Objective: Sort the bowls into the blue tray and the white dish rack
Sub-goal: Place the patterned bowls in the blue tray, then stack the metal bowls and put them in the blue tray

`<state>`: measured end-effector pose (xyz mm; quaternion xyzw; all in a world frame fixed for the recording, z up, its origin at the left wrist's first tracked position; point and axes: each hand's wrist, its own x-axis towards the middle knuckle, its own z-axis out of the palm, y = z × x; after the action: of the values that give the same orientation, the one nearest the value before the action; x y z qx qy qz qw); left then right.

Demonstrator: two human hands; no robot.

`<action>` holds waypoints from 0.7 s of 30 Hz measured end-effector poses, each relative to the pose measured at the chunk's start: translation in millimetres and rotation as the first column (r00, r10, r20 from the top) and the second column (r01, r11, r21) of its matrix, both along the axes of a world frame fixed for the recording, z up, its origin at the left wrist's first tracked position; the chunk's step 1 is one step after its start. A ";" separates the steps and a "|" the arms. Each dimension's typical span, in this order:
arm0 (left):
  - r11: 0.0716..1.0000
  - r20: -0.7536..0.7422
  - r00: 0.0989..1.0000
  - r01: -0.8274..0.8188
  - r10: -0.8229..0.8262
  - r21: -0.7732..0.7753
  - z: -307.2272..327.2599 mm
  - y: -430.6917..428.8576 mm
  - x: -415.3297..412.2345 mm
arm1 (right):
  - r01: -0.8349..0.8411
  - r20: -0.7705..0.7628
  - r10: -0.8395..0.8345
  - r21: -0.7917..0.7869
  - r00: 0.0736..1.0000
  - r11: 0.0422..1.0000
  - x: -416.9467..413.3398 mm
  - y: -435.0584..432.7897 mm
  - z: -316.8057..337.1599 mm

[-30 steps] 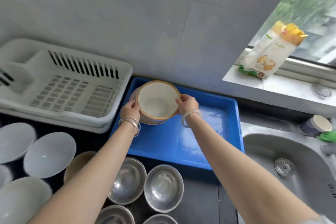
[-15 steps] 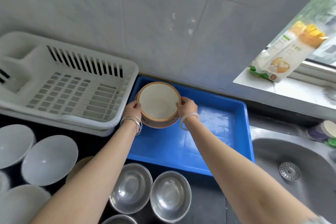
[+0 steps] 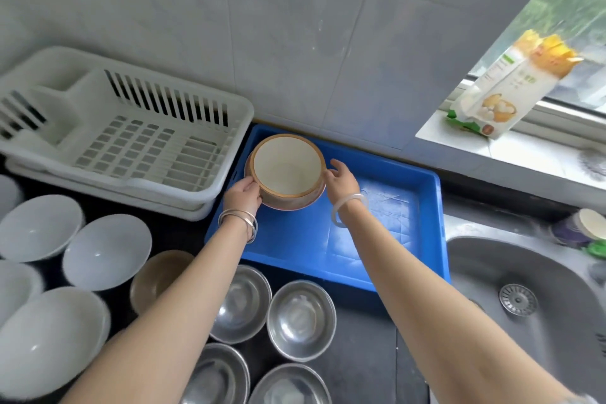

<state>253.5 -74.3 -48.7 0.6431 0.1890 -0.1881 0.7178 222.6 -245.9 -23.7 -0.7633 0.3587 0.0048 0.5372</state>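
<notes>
1. Head view: the brown-rimmed bowl [image 3: 288,170] sits in the blue tray's [image 3: 377,239] far corner. The left hand [image 3: 242,197] holds its side, and the right hand [image 3: 341,178] hangs loose beside it.
2. The white dish rack [image 3: 147,144] holds nothing. The white bowls [image 3: 105,251] and steel bowls [image 3: 301,318] wait.

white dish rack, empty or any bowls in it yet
Empty as far as visible: the white dish rack shows only bare slotted floor and dividers, no bowls; its left edge is cut off.

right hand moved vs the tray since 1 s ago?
Yes. The right hand has loosened its grip on the tan-rimmed bowl and eased slightly rightward, toward the middle of the blue tray.
</notes>
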 end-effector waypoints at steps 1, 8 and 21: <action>1.000 0.000 1.000 -0.003 0.003 -0.013 2.9 4.4 -10.8 | 0.005 0.021 -0.005 0.000 1.000 1.000 -7.8 -0.4 3.5; 0.998 -0.103 0.994 -0.027 0.032 0.049 13.0 41.2 -123.2 | -0.072 0.070 0.060 0.172 0.996 0.982 -111.8 12.8 3.7; 0.781 -0.092 0.915 0.385 -0.393 0.493 -10.4 66.3 -247.9 | -0.269 -0.317 0.264 0.029 0.911 0.963 -235.1 39.2 -52.3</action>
<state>5.6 -7.9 -59.1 0.8334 0.0891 -0.2713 0.4731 -12.5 -206.7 -76.0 -0.7984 0.3331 0.1980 0.4608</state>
